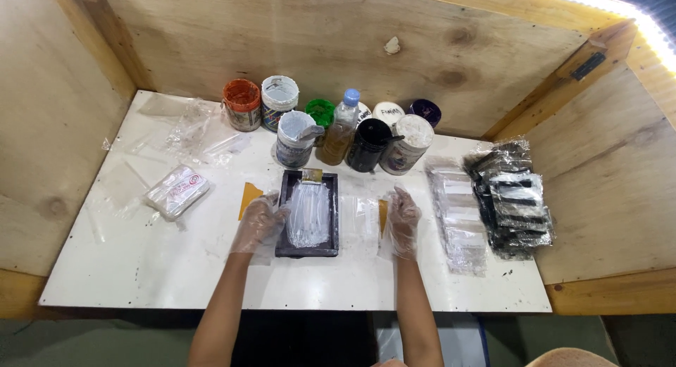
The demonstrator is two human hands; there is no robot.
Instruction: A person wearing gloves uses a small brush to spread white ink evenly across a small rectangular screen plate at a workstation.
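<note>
I take the dark rectangular tray (307, 213) at the middle of the white worktop (141, 261) as my landmark. Inside it lies a sheet of clear, wrinkled plastic (308, 215), and a small brownish piece (313, 175) sits at its far end. My left hand (259, 223), in a thin clear glove, rests against the tray's left edge with fingers loosely curled on the rim, steadying it, not pinching anything I can make out. My right hand (403, 221), also gloved, lies flat and spread just right of the tray, pressing on a clear plastic sleeve (366, 222) with a yellowish strip beneath it.

Judging by the layout, the work looks partway through: further right of the tray a row of clear packets (458, 215) and a stack of dark packets (512, 198) lie filled, while one piece is in hand. Behind the tray stands a cluster of paint pots (296, 138) and a bottle (341, 127), some open. Left of the tray lie an orange card (248, 196) and a wrapped white packet (176, 191).
</note>
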